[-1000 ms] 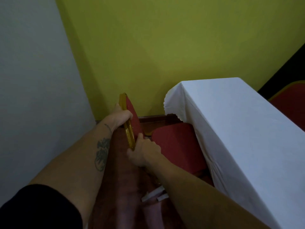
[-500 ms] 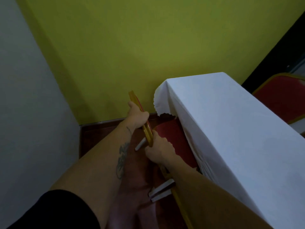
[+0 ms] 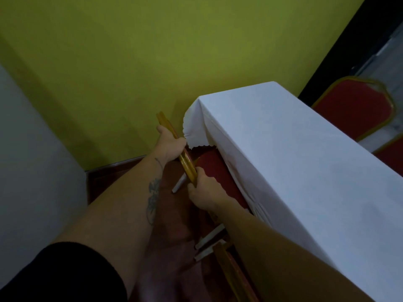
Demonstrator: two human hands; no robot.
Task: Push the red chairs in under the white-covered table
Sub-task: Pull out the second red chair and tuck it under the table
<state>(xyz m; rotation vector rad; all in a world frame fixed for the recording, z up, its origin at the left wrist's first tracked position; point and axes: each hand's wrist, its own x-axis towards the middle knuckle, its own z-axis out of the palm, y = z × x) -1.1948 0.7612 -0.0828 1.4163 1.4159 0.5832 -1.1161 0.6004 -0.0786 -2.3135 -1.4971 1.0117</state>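
Your left hand [image 3: 171,143] and right hand [image 3: 204,191] closed on the chair's backrest frame [image 3: 187,166], which looked like glossy, gold-lacquered metal tubing. The seat [image 3: 214,171] in front of you was matt red cloth, a little fuzzy. The cloth over the surface [image 3: 294,171] was smooth, matt white fabric with a scalloped edge. The wall [image 3: 152,62] behind showed flat, matt yellow-green paint, and the floor [image 3: 104,182] looked like polished dark-red wood.
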